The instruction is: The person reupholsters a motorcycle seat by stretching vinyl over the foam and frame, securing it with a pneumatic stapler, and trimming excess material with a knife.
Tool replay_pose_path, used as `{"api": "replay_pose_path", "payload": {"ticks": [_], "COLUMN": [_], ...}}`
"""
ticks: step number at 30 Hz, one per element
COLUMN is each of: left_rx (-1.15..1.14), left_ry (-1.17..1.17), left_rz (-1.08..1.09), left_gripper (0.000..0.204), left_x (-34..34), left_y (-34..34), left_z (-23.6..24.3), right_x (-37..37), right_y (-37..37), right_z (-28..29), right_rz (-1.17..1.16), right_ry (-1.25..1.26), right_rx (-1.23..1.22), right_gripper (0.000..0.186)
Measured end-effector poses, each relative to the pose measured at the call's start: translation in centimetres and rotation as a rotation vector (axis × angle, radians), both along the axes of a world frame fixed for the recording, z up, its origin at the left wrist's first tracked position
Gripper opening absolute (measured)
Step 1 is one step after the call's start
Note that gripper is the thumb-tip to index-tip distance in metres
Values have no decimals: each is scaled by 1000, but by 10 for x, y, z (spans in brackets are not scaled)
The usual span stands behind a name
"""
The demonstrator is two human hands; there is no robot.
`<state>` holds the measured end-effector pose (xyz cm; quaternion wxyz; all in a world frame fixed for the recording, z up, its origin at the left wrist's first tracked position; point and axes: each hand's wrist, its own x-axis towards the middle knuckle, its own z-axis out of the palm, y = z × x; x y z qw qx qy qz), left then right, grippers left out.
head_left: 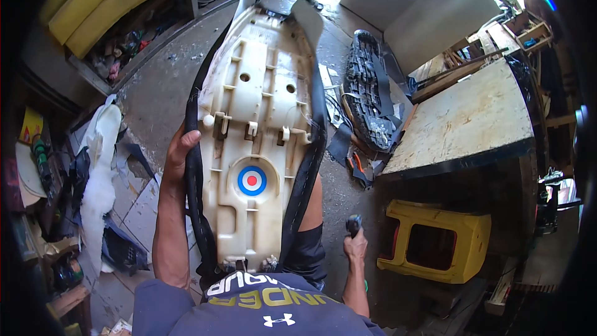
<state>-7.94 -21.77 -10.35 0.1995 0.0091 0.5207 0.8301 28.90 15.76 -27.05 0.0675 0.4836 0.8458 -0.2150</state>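
Note:
A motorcycle seat (258,118) lies upside down along my lap, its cream plastic base facing up. The black seat cover (194,202) is folded round the edge of the base, with a line of light marks along it. A round blue, white and red sticker (252,181) sits in a hollow of the base. At the seat's left edge my left hand (180,146) grips the rim, thumb on top and fingers hidden beneath. Off to the right and lower, my right hand (355,246) is closed round a dark hand tool (354,224), apart from the seat; its exact kind is unclear.
A second long seat (370,93) with a black, lumpy surface lies on the floor beyond, right. Nearer stand a worn pale-topped table (463,121) and a yellow frame (435,242). White padding (99,174) and scraps lie left. Yellow padded panels (112,3) are at upper left.

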Motion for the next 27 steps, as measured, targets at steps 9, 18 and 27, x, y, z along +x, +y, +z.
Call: {"api": "replay_pose_path", "payload": {"ticks": [9, 18, 27], "left_rx": [238, 435, -366], "left_ry": [-207, -81, 1192], "left_rz": [-85, -210, 109], "left_gripper": [64, 51, 74], "left_x": [-14, -77, -105], "left_y": [31, 72, 127], "left_z": [-48, -52, 180], "right_x": [29, -255, -343], "right_y": [-18, -58, -34], "right_z": [-41, 122, 184], "right_rz": [12, 401, 450], "right_ry": [-8, 1159, 1735], "right_rx": [15, -721, -557], "right_gripper": [62, 85, 63]}}
